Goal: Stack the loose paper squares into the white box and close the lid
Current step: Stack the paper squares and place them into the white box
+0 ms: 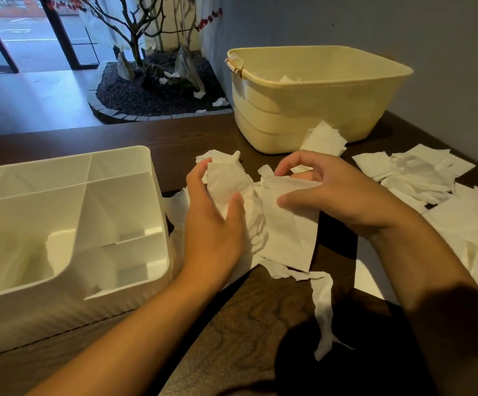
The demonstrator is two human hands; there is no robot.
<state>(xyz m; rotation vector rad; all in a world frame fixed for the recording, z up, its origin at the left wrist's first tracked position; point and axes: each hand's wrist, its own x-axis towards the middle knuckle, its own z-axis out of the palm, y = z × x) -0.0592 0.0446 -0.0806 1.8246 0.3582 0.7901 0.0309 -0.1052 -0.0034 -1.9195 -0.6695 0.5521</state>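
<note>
The white box (135, 164) stands open on the left of the dark wooden table, with inner dividers and some white paper in its left compartment. Just right of it lies a small heap of white paper squares (286, 235). My left hand (215, 224) grips a crumpled bunch of them between thumb and fingers. My right hand (338, 192) pinches the upper edge of a flatter square, thumb on its face. A torn paper strip (323, 312) trails toward me. More loose squares (420, 172) cover the table's right side. No lid shows.
A cream plastic tub (318, 110) stands at the back of the table, with a little paper inside and squares leaning on its front. Behind the table is a floor planter with a bare tree (157, 81). A grey wall runs along the right.
</note>
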